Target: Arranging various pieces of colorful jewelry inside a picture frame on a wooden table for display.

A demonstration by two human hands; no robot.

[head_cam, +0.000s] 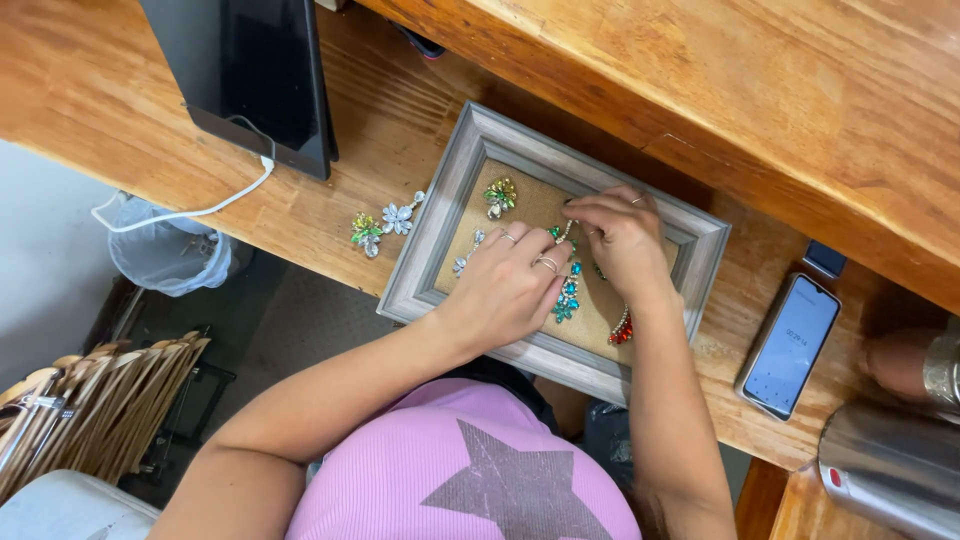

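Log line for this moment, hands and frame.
left hand: on frame backing | right hand: fingers pinching small jewel piece | grey frame: flat on wooden desk | phone: right of frame

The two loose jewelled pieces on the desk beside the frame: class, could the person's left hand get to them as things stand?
Probably yes. The loose pieces lie bare on the desk just outside the frame, with nothing between them and the left hand.
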